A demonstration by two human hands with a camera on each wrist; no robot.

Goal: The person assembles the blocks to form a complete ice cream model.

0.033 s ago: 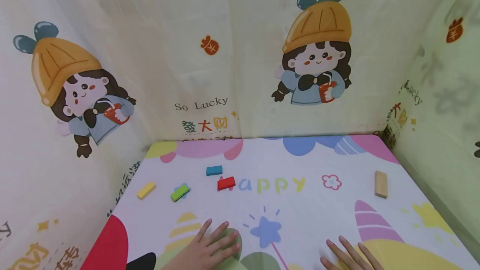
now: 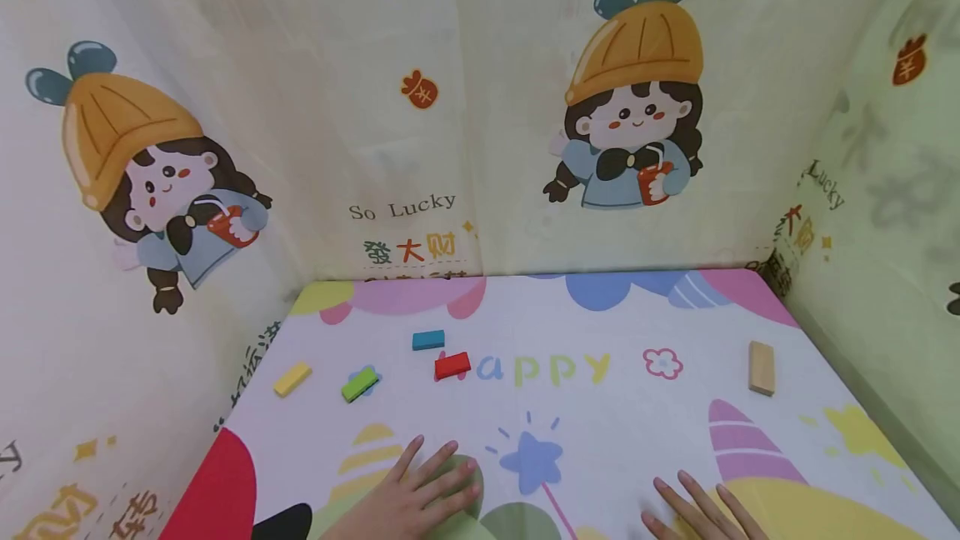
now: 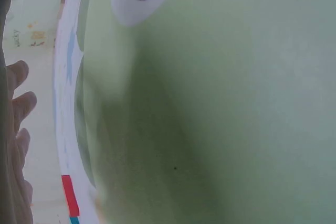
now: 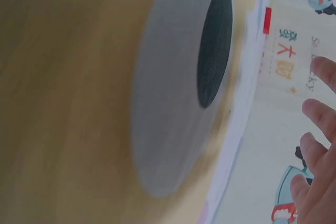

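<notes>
My left hand [image 2: 412,494] is near the front edge, left of the middle, fingers spread and nothing held. My right hand [image 2: 701,511] is at the front right, also with spread fingers and no object in it. Farther back lie a yellow block [image 2: 292,379], a green block [image 2: 361,385], a blue block [image 2: 428,340] and a red block [image 2: 452,366], all beyond the left hand. A plain wooden block [image 2: 762,368] sits at the right, beyond the right hand. The left wrist view catches the red block [image 3: 70,195] at its lower left. Neither hand touches a block.
A white tablecloth [image 2: 600,440] with colourful printed shapes covers the table. Printed curtains [image 2: 510,107] hang behind it and along both sides. A black and red print [image 2: 217,490] fills the front left corner.
</notes>
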